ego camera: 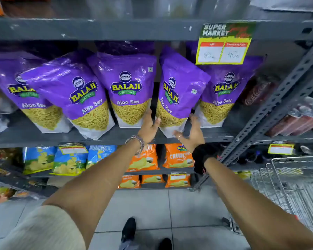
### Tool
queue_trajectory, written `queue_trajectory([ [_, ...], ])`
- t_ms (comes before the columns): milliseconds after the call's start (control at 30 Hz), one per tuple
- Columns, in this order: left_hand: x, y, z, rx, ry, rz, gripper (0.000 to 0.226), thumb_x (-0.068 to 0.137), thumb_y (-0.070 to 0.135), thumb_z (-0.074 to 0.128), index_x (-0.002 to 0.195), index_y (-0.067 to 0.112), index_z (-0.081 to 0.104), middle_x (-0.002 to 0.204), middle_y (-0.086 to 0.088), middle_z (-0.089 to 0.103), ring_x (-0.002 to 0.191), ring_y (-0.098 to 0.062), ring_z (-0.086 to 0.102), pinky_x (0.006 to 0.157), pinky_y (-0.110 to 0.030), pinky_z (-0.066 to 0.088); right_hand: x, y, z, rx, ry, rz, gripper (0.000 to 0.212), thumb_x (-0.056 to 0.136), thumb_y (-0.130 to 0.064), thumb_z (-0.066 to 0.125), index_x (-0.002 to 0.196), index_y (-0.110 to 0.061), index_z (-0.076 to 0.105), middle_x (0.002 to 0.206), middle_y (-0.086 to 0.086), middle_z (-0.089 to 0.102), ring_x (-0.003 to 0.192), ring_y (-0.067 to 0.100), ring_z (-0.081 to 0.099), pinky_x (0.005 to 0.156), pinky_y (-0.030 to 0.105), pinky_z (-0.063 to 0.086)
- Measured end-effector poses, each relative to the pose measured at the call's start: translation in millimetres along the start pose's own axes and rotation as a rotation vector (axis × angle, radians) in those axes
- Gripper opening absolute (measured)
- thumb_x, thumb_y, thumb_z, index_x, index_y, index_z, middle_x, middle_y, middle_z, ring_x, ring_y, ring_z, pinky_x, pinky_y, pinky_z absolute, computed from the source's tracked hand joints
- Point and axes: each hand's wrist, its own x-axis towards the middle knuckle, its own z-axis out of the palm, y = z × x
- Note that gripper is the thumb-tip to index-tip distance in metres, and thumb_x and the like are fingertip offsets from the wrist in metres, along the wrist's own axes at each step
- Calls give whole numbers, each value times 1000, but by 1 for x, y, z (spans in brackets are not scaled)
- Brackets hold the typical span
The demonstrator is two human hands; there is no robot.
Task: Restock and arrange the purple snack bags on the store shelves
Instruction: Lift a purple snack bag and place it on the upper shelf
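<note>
Several purple Balaji Aloo Sev bags stand in a row on the grey shelf (pixel 116 136). One purple bag (pixel 179 87), fourth from the left, is turned at an angle and leans over the shelf's front edge. My left hand (pixel 149 128) rests against its lower left side, fingers spread between it and the neighbouring bag (pixel 128 87). My right hand (pixel 192 130) cups its lower right corner with open fingers. Another purple bag (pixel 224 94) stands just right of it, partly behind a price tag.
A yellow price tag (pixel 224 46) hangs from the shelf above. Orange (pixel 177 156) and blue (pixel 70 159) chip bags fill the lower shelves. A wire shopping cart (pixel 287 186) stands at the right by the slotted upright (pixel 278 98). Tiled floor lies below.
</note>
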Motion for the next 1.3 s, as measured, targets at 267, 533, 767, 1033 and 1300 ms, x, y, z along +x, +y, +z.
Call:
queue_trajectory([
  [267, 31, -7, -4, -12, -139, -187, 66, 86, 22, 60, 142, 3, 29, 147, -16, 40, 134, -30, 41, 113, -46, 35, 30, -9, 16, 113, 30, 148, 82, 70, -26, 80, 139, -17, 37, 134, 1, 55, 119, 14, 50, 89, 18, 41],
  [533, -6, 3, -4, -24, -12, -138, 50, 73, 12, 76, 116, 0, 53, 115, -16, 62, 100, -20, 56, 95, -42, 50, 5, -9, 1, 47, 34, 148, 68, 66, -34, 82, 125, -15, 53, 122, 6, 66, 111, 22, 58, 87, 27, 43],
  [767, -52, 18, -30, -79, -268, -110, 115, 52, 26, 88, 140, 9, 16, 144, -7, 37, 131, -18, 40, 104, -27, 39, -45, -9, -15, 74, -86, 115, 71, 47, -55, 85, 101, -12, 66, 103, 13, 74, 100, 29, 69, 88, 48, 55],
  [1033, -110, 67, -105, -165, 5, 167, 100, 36, 27, 92, 121, 23, 40, 112, 13, 61, 105, -5, 60, 98, -31, 49, -72, -118, -47, 170, -221, -120, 42, 64, -10, 83, 95, -28, 62, 102, -5, 72, 87, -4, 67, 91, 31, 54],
  [1300, -109, 193, -192, -249, 325, 449, 79, 36, 39, 90, 100, 41, 44, 106, 18, 61, 103, -2, 61, 94, -27, 49, -59, -274, -97, 370, -105, -470, 47, 70, -9, 72, 113, 3, 57, 93, -6, 73, 85, 4, 68, 79, 21, 55],
])
